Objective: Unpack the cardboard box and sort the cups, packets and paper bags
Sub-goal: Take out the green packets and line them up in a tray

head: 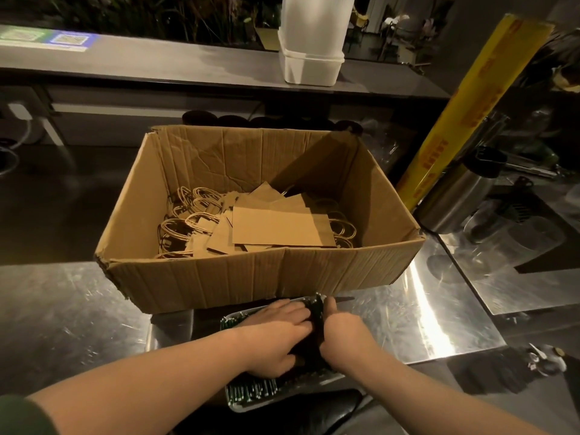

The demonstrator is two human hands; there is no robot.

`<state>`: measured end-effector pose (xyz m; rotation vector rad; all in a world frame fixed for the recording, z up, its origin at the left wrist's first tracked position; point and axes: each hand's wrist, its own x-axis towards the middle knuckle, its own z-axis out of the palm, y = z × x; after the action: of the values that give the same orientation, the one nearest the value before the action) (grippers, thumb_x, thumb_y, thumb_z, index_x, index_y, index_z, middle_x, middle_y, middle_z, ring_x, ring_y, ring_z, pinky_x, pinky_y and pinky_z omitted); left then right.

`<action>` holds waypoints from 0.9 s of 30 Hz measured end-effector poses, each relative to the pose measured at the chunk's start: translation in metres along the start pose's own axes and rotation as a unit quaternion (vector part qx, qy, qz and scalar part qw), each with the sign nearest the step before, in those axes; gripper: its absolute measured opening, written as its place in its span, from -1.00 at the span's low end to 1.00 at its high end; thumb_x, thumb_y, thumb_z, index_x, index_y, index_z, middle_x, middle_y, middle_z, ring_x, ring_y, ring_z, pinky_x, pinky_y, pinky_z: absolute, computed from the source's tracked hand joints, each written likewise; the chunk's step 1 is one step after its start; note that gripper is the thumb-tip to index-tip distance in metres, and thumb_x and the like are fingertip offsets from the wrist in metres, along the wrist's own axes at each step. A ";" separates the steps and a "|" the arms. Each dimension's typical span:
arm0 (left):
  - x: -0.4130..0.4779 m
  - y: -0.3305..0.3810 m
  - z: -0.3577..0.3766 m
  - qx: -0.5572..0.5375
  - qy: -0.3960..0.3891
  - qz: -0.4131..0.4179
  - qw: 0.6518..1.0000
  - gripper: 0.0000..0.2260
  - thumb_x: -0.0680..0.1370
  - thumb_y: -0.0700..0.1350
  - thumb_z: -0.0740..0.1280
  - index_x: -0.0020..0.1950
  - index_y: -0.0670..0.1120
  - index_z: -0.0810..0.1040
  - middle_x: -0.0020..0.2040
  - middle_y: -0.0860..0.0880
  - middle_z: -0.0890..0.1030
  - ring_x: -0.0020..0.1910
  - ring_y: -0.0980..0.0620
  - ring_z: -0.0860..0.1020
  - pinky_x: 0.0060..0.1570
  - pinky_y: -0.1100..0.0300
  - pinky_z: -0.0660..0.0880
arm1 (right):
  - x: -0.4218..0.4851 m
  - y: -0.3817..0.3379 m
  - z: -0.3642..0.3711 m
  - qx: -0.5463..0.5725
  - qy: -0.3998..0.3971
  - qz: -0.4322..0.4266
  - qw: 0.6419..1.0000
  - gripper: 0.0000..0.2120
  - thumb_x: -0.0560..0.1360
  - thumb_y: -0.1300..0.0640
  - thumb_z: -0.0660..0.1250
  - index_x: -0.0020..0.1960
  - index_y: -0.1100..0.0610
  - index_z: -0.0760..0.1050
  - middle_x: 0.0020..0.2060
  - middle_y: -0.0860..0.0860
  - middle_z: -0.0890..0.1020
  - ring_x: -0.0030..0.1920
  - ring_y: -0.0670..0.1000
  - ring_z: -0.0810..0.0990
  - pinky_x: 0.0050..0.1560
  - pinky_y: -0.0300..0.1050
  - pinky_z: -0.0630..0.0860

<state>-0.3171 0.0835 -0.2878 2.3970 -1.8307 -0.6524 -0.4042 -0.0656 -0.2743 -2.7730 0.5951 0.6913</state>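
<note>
packets in tray, largely hidden in left hand, right hand

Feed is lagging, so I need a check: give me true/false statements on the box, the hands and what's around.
The cardboard box holds paper bags. True.
Both hands are inside the box. False: the left hand and right hand grip dark packets over a tray in front of it.
The box is closed on top. False: it stands open.
A yellow carton leans to the right of the box. True.
</note>
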 end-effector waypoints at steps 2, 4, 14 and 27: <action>-0.001 -0.001 -0.002 0.011 -0.011 -0.002 1.000 -0.48 0.59 0.05 0.32 0.52 -0.07 0.35 0.55 -0.10 0.28 0.59 -0.08 0.11 0.61 -0.01 -0.17 | 0.002 -0.003 0.000 0.014 -0.054 0.012 0.998 -0.24 0.57 0.16 0.29 0.61 0.23 -0.07 0.25 0.18 0.57 0.25 0.17 0.58 0.08 -0.09 0.49; -0.001 -0.001 -0.004 0.017 -0.028 -0.006 0.999 -0.45 0.60 0.04 0.30 0.56 -0.08 0.30 0.59 -0.11 0.21 0.61 -0.09 0.06 0.61 0.01 -0.19 | 0.009 -0.002 -0.006 0.047 -0.095 0.028 0.994 -0.24 0.58 0.09 0.28 0.61 0.24 -0.07 0.31 0.19 0.54 0.29 0.17 0.56 0.11 -0.10 0.48; -0.014 0.000 -0.001 -0.017 -0.014 -0.029 0.999 -0.39 0.64 0.02 0.24 0.64 -0.03 0.09 0.67 -0.04 -0.01 0.65 -0.01 -0.13 0.61 -0.05 -0.15 | 0.033 0.001 -0.017 -0.087 -0.111 0.029 0.990 -0.40 0.60 0.03 0.35 0.56 0.13 0.23 0.44 0.16 0.40 0.37 0.18 0.50 0.31 0.02 0.48; 0.016 0.010 0.013 0.043 -0.064 0.012 0.997 -0.34 0.67 0.19 0.03 0.66 -0.16 0.06 0.67 -0.16 0.01 0.63 -0.02 -0.27 0.48 0.03 -0.48 | 0.011 0.029 -0.056 -0.051 -0.109 -0.028 0.992 -0.60 0.61 -0.01 0.37 0.36 0.18 0.51 0.19 0.14 0.65 0.17 0.12 0.64 0.06 -0.13 0.51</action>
<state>-0.3271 0.0687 -0.3010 2.4354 -1.9732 -0.7556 -0.3857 -0.1121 -0.2350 -2.7411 0.4489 1.0209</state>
